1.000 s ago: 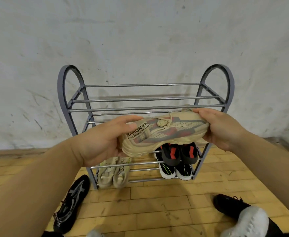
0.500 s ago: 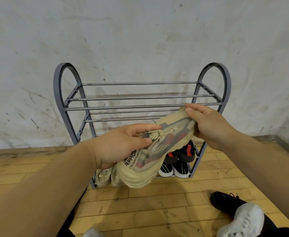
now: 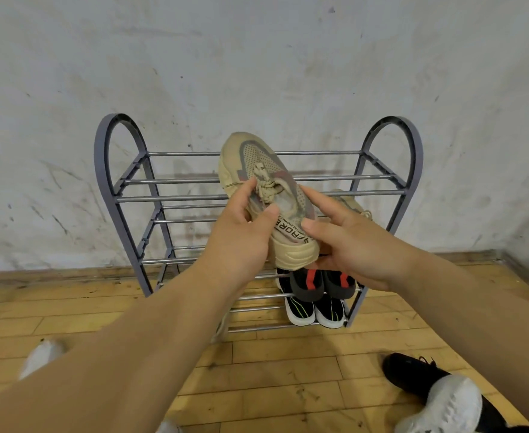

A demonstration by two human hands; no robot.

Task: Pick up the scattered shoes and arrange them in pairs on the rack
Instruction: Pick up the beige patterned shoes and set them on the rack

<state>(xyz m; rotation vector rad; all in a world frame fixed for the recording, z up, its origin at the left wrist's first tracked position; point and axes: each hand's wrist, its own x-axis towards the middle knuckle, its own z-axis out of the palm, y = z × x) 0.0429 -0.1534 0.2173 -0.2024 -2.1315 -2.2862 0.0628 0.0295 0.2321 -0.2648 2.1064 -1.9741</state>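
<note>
A beige sneaker (image 3: 257, 170) with grey and red panels is held in front of the grey metal shoe rack (image 3: 413, 170), toe pointing up and away. My left hand (image 3: 241, 242) grips its left side near the laces. My right hand (image 3: 354, 248) holds its heel from the right and below. Another beige shoe (image 3: 349, 200) peeks out behind my right hand, on an upper shelf. Low on the rack's right side sit a black pair with red stripes (image 3: 321, 284) and a black-and-white pair (image 3: 314, 312).
A black shoe (image 3: 413, 375) lies on the wooden floor at the lower right, partly under a white shoe (image 3: 444, 407). A blurred white shoe (image 3: 41, 357) shows at the lower left. The rack stands against a scuffed white wall.
The beige sneaker has turned from lying sideways to pointing toe-up toward the rack and has risen. My right hand shifted from its toe end to its heel.
</note>
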